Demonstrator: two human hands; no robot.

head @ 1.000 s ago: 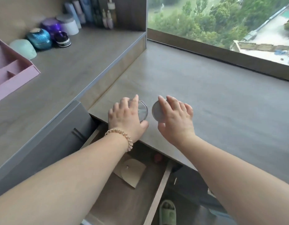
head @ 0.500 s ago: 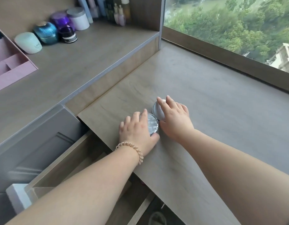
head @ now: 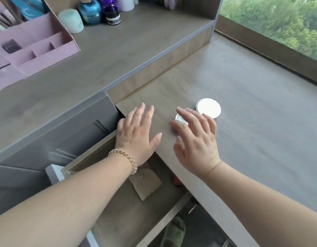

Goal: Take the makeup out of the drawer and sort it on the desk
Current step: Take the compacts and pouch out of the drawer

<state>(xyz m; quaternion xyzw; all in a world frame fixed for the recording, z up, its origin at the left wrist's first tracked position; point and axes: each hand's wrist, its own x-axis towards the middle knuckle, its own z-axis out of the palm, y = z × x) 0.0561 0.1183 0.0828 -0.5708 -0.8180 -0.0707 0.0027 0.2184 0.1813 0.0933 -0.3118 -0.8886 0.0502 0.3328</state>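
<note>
A round silver compact with a bright, reflective lid (head: pixel 208 108) lies flat on the lower grey wood-grain desk surface (head: pixel 260 107), and a second round compact with a glinting top (head: pixel 179 119) lies just beside it at about seven o'clock, mostly hidden under the right hand (head: pixel 195 138). That hand hovers palm-down with its fingers spread and loose, gripping nothing; its fingertips (head: pixel 180 110) reach over the second compact, though whether they touch it cannot be told. At nine o'clock from the compacts the left hand (head: pixel 139 132) is likewise open and flat, fingers splayed over the near corner of the desk, holding nothing, with a pale peach coiled hair tie (head: pixel 126 157) around its wrist. Below both hands, at six o'clock, the light wooden drawer (head: pixel 118 207) stands pulled out, and inside it lie a tan flat pouch with a small snap (head: pixel 147 182) and a small reddish item (head: pixel 176 180) tucked under the desk edge (too shadowed to identify). Through the gap by the drawer a pale green slipper (head: pixel 173 232) rests on the floor. Toward eleven o'clock the raised shelf surface (head: pixel 118 50) carries a pink compartmented organiser (head: pixel 38 52), a mint-green rounded jar (head: pixel 71 21), a ribbed blue jar (head: pixel 90 11) and a small black jar with a white label (head: pixel 112 16). At one o'clock a window (head: pixel 278 20) shows green treetops.
</note>
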